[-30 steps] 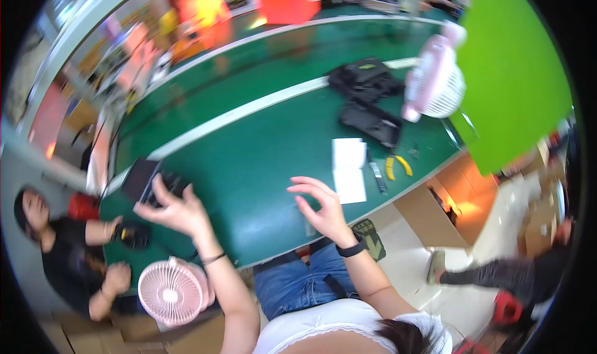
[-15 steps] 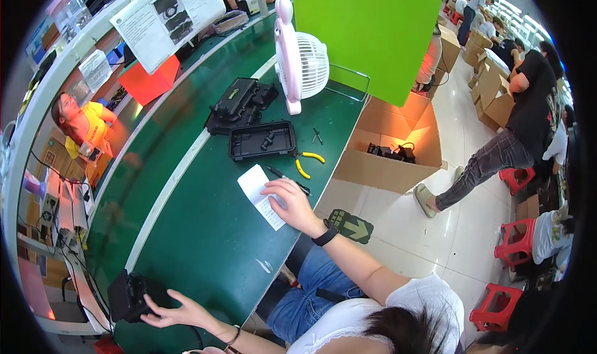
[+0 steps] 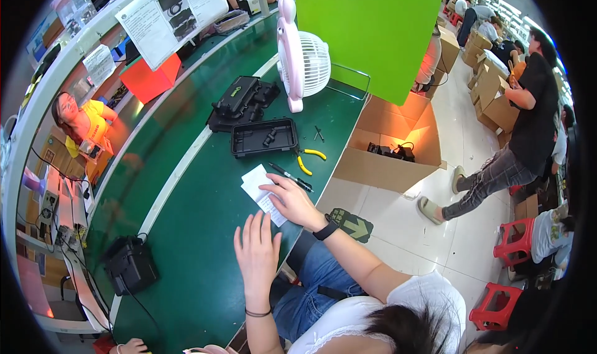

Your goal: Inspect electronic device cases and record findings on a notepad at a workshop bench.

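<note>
My right hand (image 3: 291, 202) rests on a folded white paper (image 3: 261, 180), fingers bent but apart. My left hand (image 3: 258, 257) is open just below and left of the paper, fingers spread over the green worktop (image 3: 186, 248). A black pen (image 3: 289, 175) lies beside the paper, with yellow-handled pliers (image 3: 308, 161) behind it. Farther back are an open black plastic case (image 3: 249, 146), a stack of black case parts (image 3: 239, 96) and small pins (image 3: 318, 134). A black device (image 3: 130, 267) with a cable sits at the near left.
A pink fan (image 3: 295, 55) stands at the back before a green panel (image 3: 367, 31). A cardboard box (image 3: 385, 174) sits right of the bench. A person (image 3: 522, 105) is in the aisle by red stools (image 3: 507, 248). A co-worker's hand (image 3: 130, 346) shows at lower left.
My left hand has left the black device and moved right, near the paper. My right hand has lowered onto the paper. The person in the aisle has shifted and straightened.
</note>
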`<state>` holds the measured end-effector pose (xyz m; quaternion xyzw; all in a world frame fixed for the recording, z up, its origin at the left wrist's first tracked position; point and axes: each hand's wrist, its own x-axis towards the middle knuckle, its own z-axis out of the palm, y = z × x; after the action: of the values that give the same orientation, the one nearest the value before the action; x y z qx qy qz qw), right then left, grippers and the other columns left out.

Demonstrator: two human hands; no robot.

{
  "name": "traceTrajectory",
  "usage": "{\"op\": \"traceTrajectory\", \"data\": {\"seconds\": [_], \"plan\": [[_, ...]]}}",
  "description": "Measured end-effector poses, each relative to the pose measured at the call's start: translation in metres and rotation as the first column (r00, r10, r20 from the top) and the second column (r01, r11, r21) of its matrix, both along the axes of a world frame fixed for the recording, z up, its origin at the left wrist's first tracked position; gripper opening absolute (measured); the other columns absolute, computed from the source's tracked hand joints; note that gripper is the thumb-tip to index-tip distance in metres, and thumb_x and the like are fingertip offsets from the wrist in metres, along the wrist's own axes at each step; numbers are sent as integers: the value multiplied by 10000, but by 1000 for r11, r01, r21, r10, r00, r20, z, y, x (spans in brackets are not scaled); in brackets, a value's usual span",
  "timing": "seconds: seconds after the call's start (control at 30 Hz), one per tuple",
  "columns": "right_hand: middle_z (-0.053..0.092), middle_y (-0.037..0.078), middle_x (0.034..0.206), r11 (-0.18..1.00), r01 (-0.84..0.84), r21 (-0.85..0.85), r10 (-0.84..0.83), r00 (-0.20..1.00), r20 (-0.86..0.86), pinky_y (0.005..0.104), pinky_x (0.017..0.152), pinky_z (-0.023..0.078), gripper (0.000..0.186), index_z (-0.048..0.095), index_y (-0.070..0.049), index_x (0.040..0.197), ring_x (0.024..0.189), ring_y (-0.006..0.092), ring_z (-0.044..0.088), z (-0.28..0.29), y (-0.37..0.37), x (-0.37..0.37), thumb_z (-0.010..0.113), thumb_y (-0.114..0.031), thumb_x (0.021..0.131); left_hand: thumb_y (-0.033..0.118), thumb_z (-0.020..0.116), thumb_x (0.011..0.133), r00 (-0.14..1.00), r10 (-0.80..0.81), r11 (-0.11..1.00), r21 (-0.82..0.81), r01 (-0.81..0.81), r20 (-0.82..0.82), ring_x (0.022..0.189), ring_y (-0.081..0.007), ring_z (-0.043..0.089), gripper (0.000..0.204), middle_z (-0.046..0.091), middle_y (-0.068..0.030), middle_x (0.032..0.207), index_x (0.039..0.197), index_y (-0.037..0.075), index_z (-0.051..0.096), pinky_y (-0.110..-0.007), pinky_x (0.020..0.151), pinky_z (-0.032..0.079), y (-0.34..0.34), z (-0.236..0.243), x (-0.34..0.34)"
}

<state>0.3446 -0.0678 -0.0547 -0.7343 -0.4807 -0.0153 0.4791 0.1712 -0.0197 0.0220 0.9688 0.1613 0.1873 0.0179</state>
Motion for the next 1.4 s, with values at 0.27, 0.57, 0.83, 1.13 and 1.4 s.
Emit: {"op": "traceTrajectory", "data": {"seconds": [0.27, 0.57, 0.83, 1.13, 1.4], "plan": [[527, 148, 1378, 922, 263, 283, -288, 957, 47, 451, 1080, 391, 308, 695, -104, 1082, 1296, 375, 460, 4, -5, 5, 628, 31, 814, 390, 664, 894, 999, 6, 989, -144, -14, -53, 1417, -342, 329, 574, 397, -126, 1505, 1364, 92, 525, -612, 1121, 260, 23, -61, 21], [623, 127, 1207, 973, 231, 18, -230, 951, 205, 460, 1023, 427, 217, 701, -83, 1003, 1163, 336, 553, -13, -5, 25, 657, -25, 798, 453, 658, 881, 994, 62, 970, -228, -81, -88, 1459, -371, 240, 520, 356, -118, 1536, 1301, 169, 545, -671, 1127, 173, 33, -56, 18], [668, 156, 1184, 923, 379, 67, -385, 915, 120, 415, 979, 475, 181, 708, -63, 1042, 1142, 344, 595, 6, -16, 46, 622, -52, 884, 423, 604, 928, 998, 29, 961, -277, -12, 60, 1417, -399, 288, 487, 400, -164, 1479, 1343, 176, 543, -624, 1142, 186, 40, -59, 19], [718, 84, 848, 963, 213, -168, -185, 968, 168, 374, 758, 522, 227, 729, -117, 1021, 840, 261, 646, 40, -17, 51, 755, -164, 800, 159, 740, 820, 970, 64, 938, -347, 22, 234, 1314, -291, 462, 414, 567, -65, 1318, 1219, 136, 630, -480, 1113, 325, 49, -60, 14], [654, 132, 801, 987, 89, -131, -60, 976, 208, 390, 689, 513, 201, 622, -76, 1031, 737, 302, 636, 26, -8, 51, 639, -11, 841, 368, 683, 878, 997, 47, 924, -381, -18, 68, 1472, -303, 263, 566, 495, -51, 1457, 1367, 149, 502, -617, 1172, 145, 41, -63, 21]]}}
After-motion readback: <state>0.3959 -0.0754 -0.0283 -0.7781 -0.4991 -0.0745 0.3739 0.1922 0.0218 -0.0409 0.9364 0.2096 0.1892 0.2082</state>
